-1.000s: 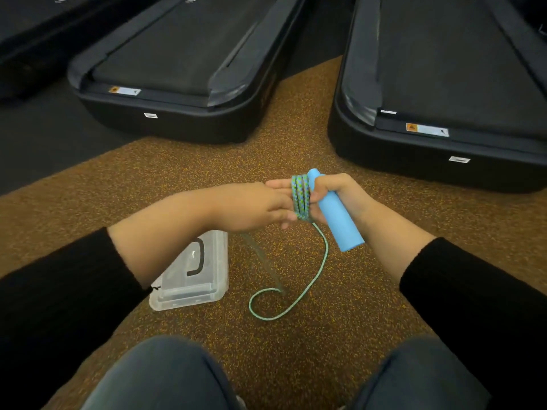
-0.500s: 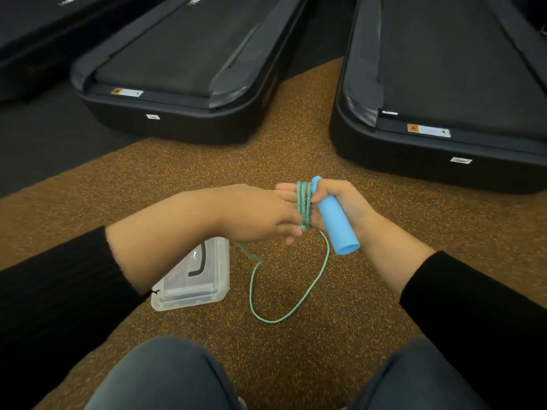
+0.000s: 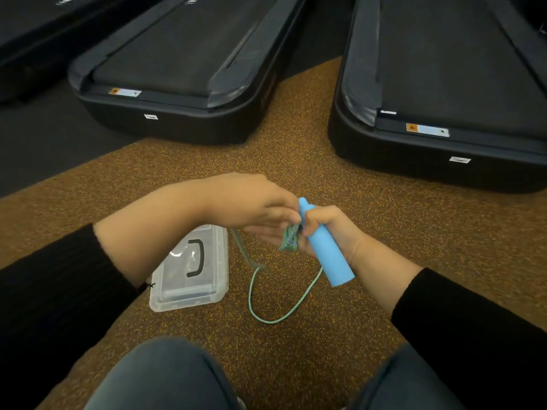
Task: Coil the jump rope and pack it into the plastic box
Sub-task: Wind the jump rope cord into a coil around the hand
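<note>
— Where did the camera sit?
— On the person's head, close above both hands, facing forward and down at the floor.
— How far did it see?
— From the knees out to two treadmills.

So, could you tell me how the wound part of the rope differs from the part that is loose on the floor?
The wound rope sits bunched in tight turns between the hands, beside the blue handle; the loose rope lies as one open loop on the floor. The wound part looks thick and dark-flecked, the loose part thin. Both are the same green cord.
</note>
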